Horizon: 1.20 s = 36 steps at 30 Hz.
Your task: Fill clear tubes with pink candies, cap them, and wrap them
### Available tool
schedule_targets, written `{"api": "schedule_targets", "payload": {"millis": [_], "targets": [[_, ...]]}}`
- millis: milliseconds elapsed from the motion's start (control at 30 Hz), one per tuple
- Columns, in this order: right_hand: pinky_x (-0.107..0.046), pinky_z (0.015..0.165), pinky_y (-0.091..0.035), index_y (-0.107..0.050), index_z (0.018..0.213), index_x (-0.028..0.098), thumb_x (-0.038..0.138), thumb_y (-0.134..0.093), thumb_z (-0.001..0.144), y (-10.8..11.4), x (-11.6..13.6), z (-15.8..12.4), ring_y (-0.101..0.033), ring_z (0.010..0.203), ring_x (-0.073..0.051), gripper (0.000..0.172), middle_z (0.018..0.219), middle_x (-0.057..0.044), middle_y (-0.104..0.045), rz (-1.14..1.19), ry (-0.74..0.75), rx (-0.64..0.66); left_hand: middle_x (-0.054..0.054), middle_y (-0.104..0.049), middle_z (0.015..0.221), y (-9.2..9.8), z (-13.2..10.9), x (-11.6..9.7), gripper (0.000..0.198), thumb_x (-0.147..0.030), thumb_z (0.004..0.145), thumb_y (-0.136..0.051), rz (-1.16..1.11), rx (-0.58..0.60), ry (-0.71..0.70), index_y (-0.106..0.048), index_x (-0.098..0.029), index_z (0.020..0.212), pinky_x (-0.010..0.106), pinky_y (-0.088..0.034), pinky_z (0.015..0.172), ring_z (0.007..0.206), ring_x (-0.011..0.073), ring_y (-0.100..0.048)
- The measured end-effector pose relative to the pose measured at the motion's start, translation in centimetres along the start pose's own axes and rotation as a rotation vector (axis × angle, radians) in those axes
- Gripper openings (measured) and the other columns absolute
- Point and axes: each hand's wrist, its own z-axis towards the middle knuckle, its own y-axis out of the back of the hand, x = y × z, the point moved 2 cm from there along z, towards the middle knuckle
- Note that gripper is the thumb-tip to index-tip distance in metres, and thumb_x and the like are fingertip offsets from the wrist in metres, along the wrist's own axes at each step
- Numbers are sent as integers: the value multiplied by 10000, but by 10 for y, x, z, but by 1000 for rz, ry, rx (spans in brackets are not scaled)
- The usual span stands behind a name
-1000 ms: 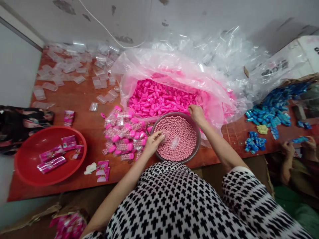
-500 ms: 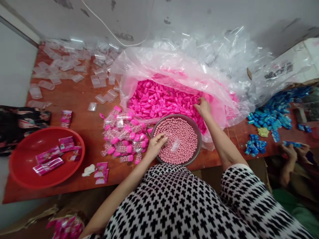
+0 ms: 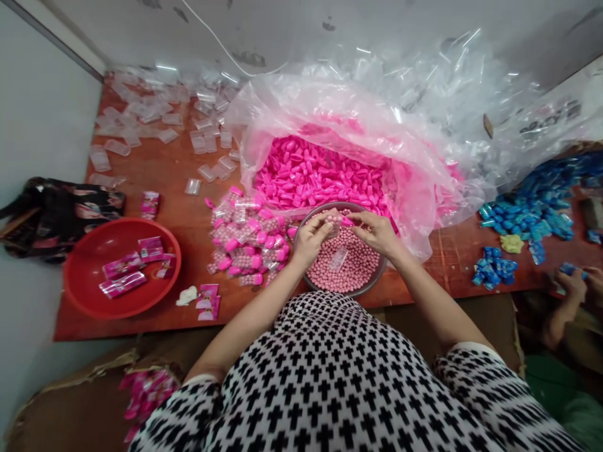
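My left hand (image 3: 313, 237) is closed on a small clear plastic container (image 3: 335, 221) that looks filled with pink beads. Close beside it, my right hand (image 3: 375, 232) pinches a bright pink cap (image 3: 347, 221) at the container's end; whether the two touch is hard to tell. Both hands are above a dark bowl (image 3: 377, 276) of round pink beads (image 3: 346, 276). One clear container (image 3: 338, 258) lies on the beads. Behind the bowl, an open plastic bag (image 3: 301, 94) holds many pink caps (image 3: 311, 176).
Left of the bowl is a pile of filled, capped containers (image 3: 249, 245). Farther left stands a red basin (image 3: 78, 282) with pink packets. Clear empty containers (image 3: 136, 119) lie at the back left. Blue wrapped pieces (image 3: 532, 213) and a co-worker's hands (image 3: 572, 285) are at the right.
My right hand has come from the bag of caps to the bowl with a pink cap. My left hand has lifted toward it with the container. The camera view has shifted.
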Motion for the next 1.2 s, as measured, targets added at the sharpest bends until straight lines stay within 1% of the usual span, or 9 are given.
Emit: {"api": "schedule_targets", "payload": {"millis": [133, 233, 333, 400, 500, 633, 833, 1067, 1200], "targets": [[-337, 841, -514, -678, 1076, 217, 357, -618, 816, -13, 9, -10, -658, 953, -207, 302, 1062, -57, -708, 129, -25, -16, 90, -669, 1138, -4, -11, 0, 439, -466, 749, -659, -54, -15, 16, -636, -171, 1072, 375, -563, 841, 1002, 228, -650], [-337, 849, -515, -670, 1077, 213, 389, -600, 835, -18, 8, -13, -664, 931, -198, 307, 1044, -50, -709, 231, -63, 61, 95, -665, 1142, -4, -19, 2, 428, -457, 754, -655, -42, 2, 14, -636, -162, 1063, 374, -557, 845, 1009, 230, -645], [-339, 798, -523, -633, 1148, 209, 381, -604, 832, -13, 7, -13, -660, 828, -185, 362, 1035, -61, -696, 103, -48, 100, 94, -672, 1126, 1, -25, 4, 418, -464, 779, -621, 72, -35, -20, -642, -158, 1063, 365, -538, 868, 1004, 218, -641], [-341, 791, -521, -611, 1179, 206, 381, -597, 838, -7, 9, -12, -647, 806, -183, 384, 1016, -69, -687, 27, -18, 33, 81, -687, 1096, 6, -28, 6, 385, -456, 800, -596, 191, -51, -50, -658, -163, 1042, 358, -520, 893, 997, 207, -641], [-348, 852, -502, -602, 1167, 226, 378, -569, 866, -3, 17, -11, -632, 909, -194, 339, 1036, -62, -675, 29, 82, -48, 60, -701, 1071, 10, -31, 8, 328, -410, 821, -577, 356, -37, -82, -679, -180, 1031, 353, -496, 925, 997, 199, -641], [-358, 899, -475, -597, 1143, 227, 356, -529, 895, -11, 28, -13, -610, 974, -202, 287, 1024, -69, -668, -7, 237, 40, 55, -706, 1069, 10, -34, 5, 315, -378, 826, -570, 446, -38, -150, -691, -182, 1041, 343, -503, 903, 969, 201, -653], [-342, 797, -490, -561, 1152, 219, 334, -466, 925, -23, 26, -27, -589, 879, -202, 271, 923, -79, -630, -128, 289, 101, 46, -723, 1014, 10, -37, -7, 279, -396, 834, -571, 515, -15, -211, -721, -204, 969, 333, -502, 888, 934, 197, -663], [-343, 770, -500, -574, 1140, 197, 338, -434, 933, -26, 23, -30, -586, 845, -206, 287, 911, -102, -627, -122, 274, 211, 42, -735, 955, 9, -38, 3, 276, -415, 810, -599, 463, 59, -183, -739, -213, 934, 350, -512, 878, 901, 204, -669], [-359, 861, -506, -575, 1177, 226, 438, -529, 879, -25, 21, -25, -616, 957, -198, 369, 1056, -85, -649, 193, 91, 127, 60, -718, 1036, 8, -35, 10, 391, -465, 763, -635, 210, -57, -20, -715, -177, 1015, 361, -529, 866, 936, 214, -666]]}}
